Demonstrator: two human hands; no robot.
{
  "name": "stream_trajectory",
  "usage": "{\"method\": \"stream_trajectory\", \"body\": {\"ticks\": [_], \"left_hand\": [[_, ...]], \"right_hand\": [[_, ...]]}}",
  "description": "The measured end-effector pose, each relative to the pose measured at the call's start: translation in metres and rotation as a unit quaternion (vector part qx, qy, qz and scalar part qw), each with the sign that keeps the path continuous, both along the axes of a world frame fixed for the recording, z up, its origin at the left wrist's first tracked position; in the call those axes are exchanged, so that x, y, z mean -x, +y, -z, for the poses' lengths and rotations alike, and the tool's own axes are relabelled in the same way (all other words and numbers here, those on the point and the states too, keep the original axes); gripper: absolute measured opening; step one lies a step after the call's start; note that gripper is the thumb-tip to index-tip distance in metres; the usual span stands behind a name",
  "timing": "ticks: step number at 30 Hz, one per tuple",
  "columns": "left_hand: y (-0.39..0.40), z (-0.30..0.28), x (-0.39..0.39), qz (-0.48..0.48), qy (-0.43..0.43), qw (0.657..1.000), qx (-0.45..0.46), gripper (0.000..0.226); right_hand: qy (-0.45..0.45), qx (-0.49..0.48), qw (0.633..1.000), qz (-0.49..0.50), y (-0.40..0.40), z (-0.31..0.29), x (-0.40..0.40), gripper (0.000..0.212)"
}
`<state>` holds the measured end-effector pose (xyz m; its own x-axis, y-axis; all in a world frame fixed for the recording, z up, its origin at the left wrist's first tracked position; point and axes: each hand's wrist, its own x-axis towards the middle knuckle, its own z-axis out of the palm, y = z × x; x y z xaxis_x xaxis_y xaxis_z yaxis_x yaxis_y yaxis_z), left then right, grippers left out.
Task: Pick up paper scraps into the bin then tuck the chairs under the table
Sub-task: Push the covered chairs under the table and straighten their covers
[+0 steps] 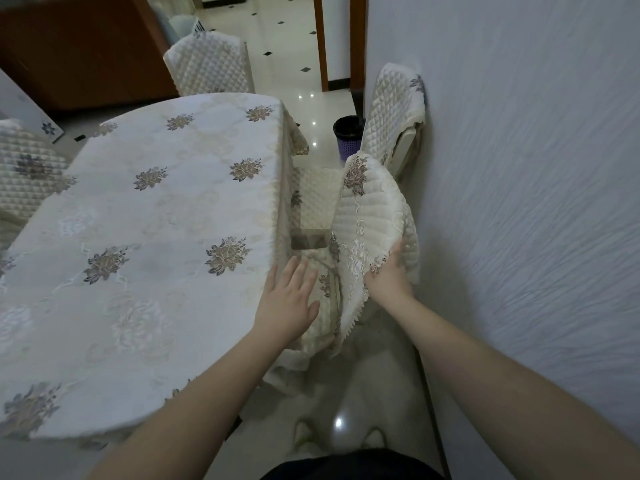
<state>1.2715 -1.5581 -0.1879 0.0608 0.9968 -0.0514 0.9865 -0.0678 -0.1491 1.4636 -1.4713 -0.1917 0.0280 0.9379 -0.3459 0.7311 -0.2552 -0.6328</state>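
Observation:
A chair with a quilted cream cover (367, 216) stands between the table (149, 216) and the wall, its seat partly under the tablecloth. My right hand (388, 271) grips the lower edge of the chair's back cover. My left hand (289, 299) hovers open with fingers spread over the table's hanging cloth edge beside the chair. A second covered chair (394, 112) stands further along the wall. A purple bin with a black liner (348, 135) sits on the floor beyond it. No paper scraps are visible.
The white textured wall (519, 202) runs close on the right. Another covered chair (211, 62) stands at the table's far end, one more chair (24, 174) at its left. A brown cabinet (76, 46) stands at the back left. Glossy tiled floor leads to a doorway.

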Motion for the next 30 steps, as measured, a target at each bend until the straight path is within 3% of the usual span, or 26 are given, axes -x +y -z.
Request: {"method": "stream_trajectory", "body": {"ticks": [6,11,19,30], "left_hand": [[-0.031,0.008,0.027,-0.039,-0.022,0.999,-0.027,0.064],[-0.073,0.013,0.065,-0.097,-0.039,0.994,-0.031,0.066],[-0.188,0.017,0.145,-0.187,-0.066,0.98,-0.028,0.063],[-0.392,0.011,0.259,-0.372,-0.087,0.924,-0.029,0.064]], "right_hand": [[-0.178,-0.027,0.973,-0.144,-0.048,0.007,0.005,0.084],[-0.259,-0.139,0.923,-0.248,-0.084,0.005,0.026,0.072],[-0.273,-0.223,0.846,-0.4,-0.158,0.008,0.136,0.068],[-0.211,-0.298,0.732,-0.575,-0.308,0.016,0.307,0.073]]}}
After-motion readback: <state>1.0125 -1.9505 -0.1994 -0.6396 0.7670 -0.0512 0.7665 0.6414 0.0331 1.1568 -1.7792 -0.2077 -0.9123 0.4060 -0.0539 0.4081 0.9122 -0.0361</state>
